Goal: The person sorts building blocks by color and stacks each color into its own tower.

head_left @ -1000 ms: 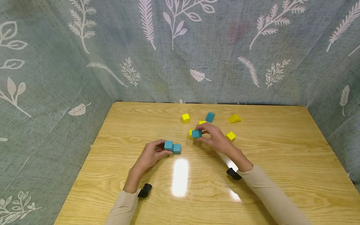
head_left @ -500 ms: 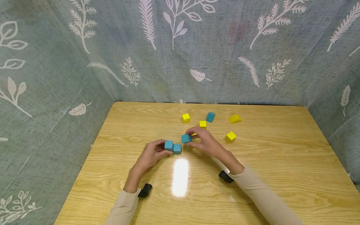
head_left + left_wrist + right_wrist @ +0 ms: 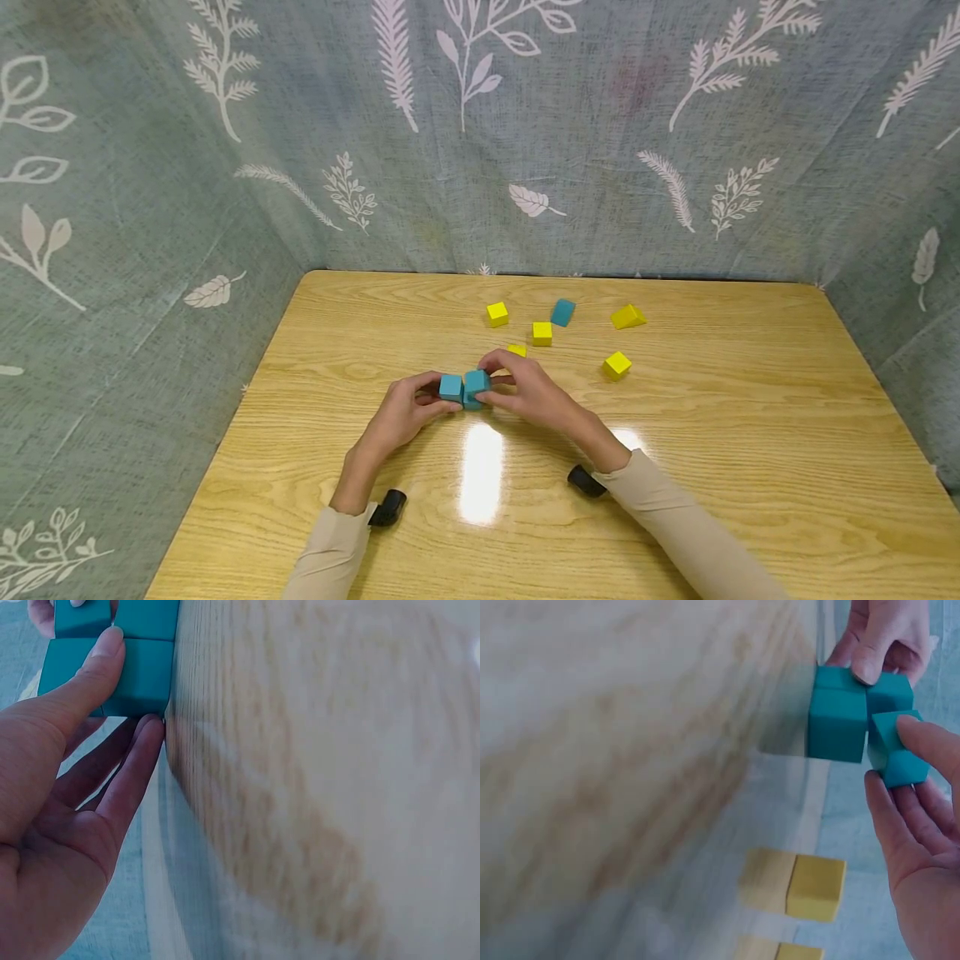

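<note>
In the head view my left hand (image 3: 400,412) pinches a stack of two blue blocks, the upper blue block (image 3: 451,387) showing best; its thumb lies across both in the left wrist view. Right beside that stack, a lower blue block (image 3: 836,724) stands on the wooden table (image 3: 360,333). Just over this block, my right hand (image 3: 528,387) pinches another blue block (image 3: 898,761) between thumb and fingers. It looks slightly tilted, with a narrow gap under it in the right wrist view. Whether it touches the neighbouring upper block, I cannot tell.
Behind the hands lie several yellow cubes (image 3: 542,333), one partly hidden by the right hand. A blue block (image 3: 562,312) and a yellow triangular block (image 3: 628,316) are farther back. A leaf-patterned curtain (image 3: 480,192) hangs along the table's far edge.
My right hand has carried its blue block left and toward me, from over the yellow cubes to above the lower blue block. The left hand has stayed in place.
</note>
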A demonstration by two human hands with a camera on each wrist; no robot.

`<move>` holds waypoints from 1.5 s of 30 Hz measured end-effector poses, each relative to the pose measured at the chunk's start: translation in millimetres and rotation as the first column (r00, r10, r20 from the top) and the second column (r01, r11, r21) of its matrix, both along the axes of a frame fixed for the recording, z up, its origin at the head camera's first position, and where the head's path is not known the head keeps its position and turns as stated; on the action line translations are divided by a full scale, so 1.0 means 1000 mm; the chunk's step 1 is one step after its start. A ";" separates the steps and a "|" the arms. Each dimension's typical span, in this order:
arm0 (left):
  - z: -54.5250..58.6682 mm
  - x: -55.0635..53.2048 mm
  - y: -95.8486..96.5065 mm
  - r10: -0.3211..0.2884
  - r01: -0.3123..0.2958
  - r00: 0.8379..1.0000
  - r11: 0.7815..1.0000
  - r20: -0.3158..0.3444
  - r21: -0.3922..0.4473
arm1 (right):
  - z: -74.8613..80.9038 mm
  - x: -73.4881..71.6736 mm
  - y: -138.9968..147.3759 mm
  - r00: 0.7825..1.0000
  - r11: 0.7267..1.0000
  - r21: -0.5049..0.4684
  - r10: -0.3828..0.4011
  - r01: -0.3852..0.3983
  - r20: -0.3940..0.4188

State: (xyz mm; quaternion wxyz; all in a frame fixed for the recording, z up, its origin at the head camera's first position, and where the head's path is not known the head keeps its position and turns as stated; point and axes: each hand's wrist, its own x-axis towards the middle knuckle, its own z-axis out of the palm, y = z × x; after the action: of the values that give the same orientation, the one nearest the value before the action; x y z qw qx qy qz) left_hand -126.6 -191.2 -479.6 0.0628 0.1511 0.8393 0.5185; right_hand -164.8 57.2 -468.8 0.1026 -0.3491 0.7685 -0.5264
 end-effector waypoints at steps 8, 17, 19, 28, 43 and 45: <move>0.000 0.000 -0.001 -0.004 0.004 1.000 1.000 -0.005 0.001 | -0.005 0.002 -0.005 1.000 1.000 -0.022 0.010 -0.010 0.009; -0.001 -0.001 -0.003 -0.002 0.002 1.000 1.000 -0.011 0.003 | -0.007 0.003 -0.010 1.000 1.000 0.016 -0.006 0.006 -0.003; -0.001 -0.001 -0.003 -0.003 0.003 1.000 1.000 -0.015 0.005 | -0.005 0.003 -0.010 1.000 0.999 0.041 -0.011 0.011 -0.007; 0.000 0.000 -0.003 0.007 -0.007 1.000 1.000 0.001 0.000 | 0.003 -0.006 0.006 0.995 0.997 0.074 0.010 -0.002 -0.097; 0.000 0.001 0.002 0.039 -0.038 0.998 0.999 0.050 -0.020 | 0.015 -0.031 0.047 0.975 0.989 0.135 -0.027 0.058 -0.221; 0.000 0.001 0.002 0.038 -0.037 0.998 0.999 0.048 -0.015 | 0.016 -0.034 0.052 0.971 0.987 0.147 -0.035 0.071 -0.235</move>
State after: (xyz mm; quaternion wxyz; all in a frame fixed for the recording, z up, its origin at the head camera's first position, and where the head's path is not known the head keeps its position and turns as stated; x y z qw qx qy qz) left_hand -125.3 -189.3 -479.3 0.0744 0.1224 0.8439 0.5171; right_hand -199.2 109.1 -452.7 0.0249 -0.3786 0.8225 -0.4237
